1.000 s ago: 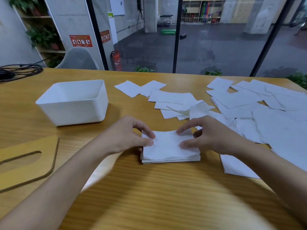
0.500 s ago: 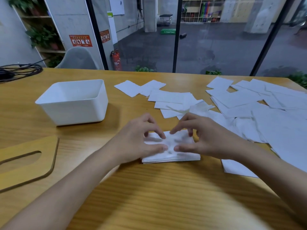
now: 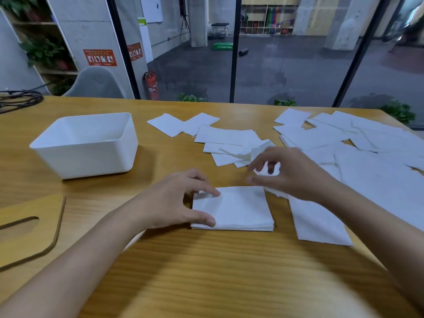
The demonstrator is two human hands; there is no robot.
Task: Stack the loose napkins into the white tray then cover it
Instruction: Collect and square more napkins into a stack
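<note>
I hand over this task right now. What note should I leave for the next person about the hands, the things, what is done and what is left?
Left hand: rests on the stack's left edge, thumb at the near corner.
Right hand: hovers beyond the stack, fingers loosely curled, blurred; nothing seen in it.
Things: stack on the table; tray far left, no napkins seen inside; lid flat, near left; loose napkins spread far middle and right.
Done: one stack gathered.
Left: gather the rest, fill the tray, cover it.
</note>
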